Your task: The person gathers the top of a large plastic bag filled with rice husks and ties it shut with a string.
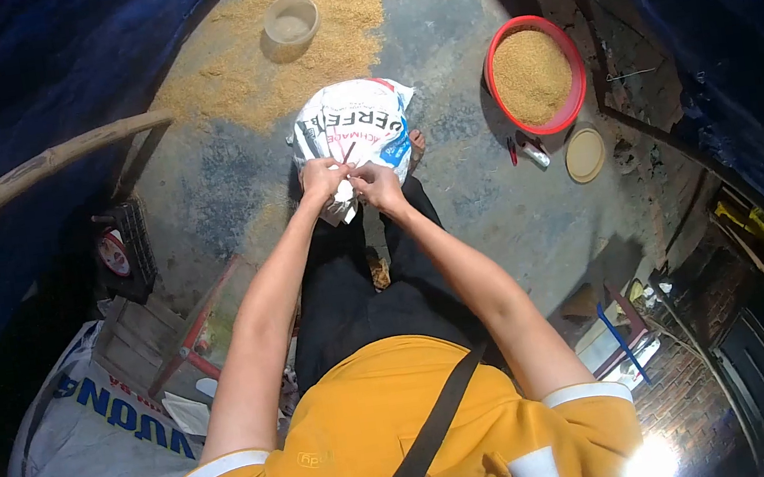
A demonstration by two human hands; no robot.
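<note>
A full white sack with black, red and blue print stands on the floor between my feet. Its top is gathered into a bunched neck. My left hand is closed on the left side of that neck. On the right side, my right hand pinches at the neck, with its fingers pressed together. A thin dark strip sticks up between the hands; which hand holds it cannot be made out.
Loose grain is spread on the floor ahead, with a clear round tub on it. A red basin of grain stands at right, near a tan lid. A large printed sack lies at lower left.
</note>
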